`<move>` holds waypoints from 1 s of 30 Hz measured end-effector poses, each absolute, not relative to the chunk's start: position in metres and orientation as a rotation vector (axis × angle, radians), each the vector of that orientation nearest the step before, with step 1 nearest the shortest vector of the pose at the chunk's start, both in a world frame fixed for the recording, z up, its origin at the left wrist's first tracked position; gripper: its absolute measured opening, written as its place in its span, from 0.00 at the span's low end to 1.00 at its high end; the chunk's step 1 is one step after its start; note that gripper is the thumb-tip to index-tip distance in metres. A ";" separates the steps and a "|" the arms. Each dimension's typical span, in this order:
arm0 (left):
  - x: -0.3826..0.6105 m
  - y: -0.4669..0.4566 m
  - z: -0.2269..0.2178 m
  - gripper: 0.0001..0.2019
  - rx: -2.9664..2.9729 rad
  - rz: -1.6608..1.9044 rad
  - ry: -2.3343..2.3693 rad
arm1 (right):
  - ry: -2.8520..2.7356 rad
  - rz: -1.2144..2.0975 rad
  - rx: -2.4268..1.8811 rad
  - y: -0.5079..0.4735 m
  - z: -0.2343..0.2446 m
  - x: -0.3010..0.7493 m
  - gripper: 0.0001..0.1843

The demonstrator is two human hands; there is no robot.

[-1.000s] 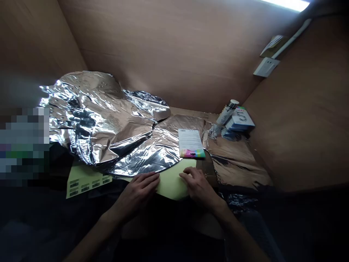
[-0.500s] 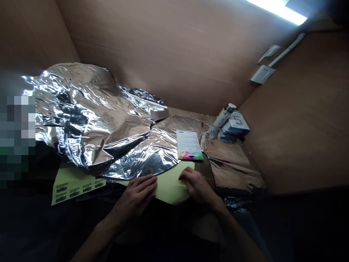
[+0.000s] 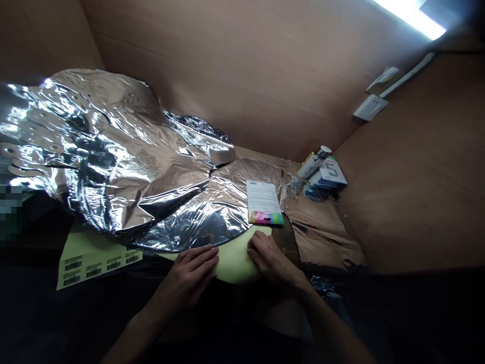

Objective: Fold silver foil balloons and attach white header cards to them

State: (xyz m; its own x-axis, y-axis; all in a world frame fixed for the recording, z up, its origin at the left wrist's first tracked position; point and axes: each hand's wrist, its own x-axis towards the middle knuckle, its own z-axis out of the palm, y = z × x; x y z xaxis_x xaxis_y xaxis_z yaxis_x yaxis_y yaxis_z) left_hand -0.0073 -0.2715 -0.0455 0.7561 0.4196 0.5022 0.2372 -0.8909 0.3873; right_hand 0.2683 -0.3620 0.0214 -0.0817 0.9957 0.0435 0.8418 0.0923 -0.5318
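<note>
A yellow label sheet point(image 3: 235, 258) lies at the front of the work surface, partly covered by silvery foil bags point(image 3: 174, 182). My left hand point(image 3: 195, 270) rests flat on its left part, fingers stretched out and side by side. At the sheet's right edge, my right hand point(image 3: 271, 258) has its fingers curled and pinched against the paper; the fingertips are partly hidden. Just beyond the right hand lies a flat white packet point(image 3: 264, 199) with a rainbow-coloured lower end and fine print. Farther left, yellow paper with barcode labels point(image 3: 96, 263) sticks out from under the foil.
A white bottle with a silver cap point(image 3: 315, 161) and a stack of blue-white boxes point(image 3: 329, 174) stand in the back right corner. Brown wooden panels point(image 3: 227, 65) enclose the back and sides. A power socket point(image 3: 370, 107) is mounted on the wall.
The camera view has shifted slightly, showing more foil at the left. My right hand's fingers have drawn a little tighter on the sheet; my left hand stays in place.
</note>
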 end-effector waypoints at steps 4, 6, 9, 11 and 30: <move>-0.008 -0.270 -0.050 0.20 2.670 0.861 0.494 | -1.617 0.577 -1.805 -0.346 0.037 0.307 0.09; -0.008 -0.269 -0.054 0.21 2.678 0.903 0.482 | -1.603 0.486 -1.864 -0.328 0.042 0.331 0.10; -0.007 -0.265 -0.059 0.22 2.705 0.964 0.455 | -1.648 0.365 -1.950 -0.302 0.041 0.360 0.08; -0.007 -0.263 -0.060 0.23 2.727 0.980 0.437 | -1.669 0.307 -2.000 -0.292 0.036 0.370 0.06; 0.014 -0.262 -0.028 0.14 2.675 0.983 0.590 | -1.206 0.188 -2.432 -0.299 0.016 0.382 0.21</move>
State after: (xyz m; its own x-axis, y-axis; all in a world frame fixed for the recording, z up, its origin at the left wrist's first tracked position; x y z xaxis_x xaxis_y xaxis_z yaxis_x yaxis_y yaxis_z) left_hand 0.0139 -0.2623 -0.0283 0.6937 0.4450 0.5664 0.2904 -0.8924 0.3454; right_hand 0.3819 -0.2995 0.0162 0.6151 0.7859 0.0630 0.7295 -0.5370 -0.4237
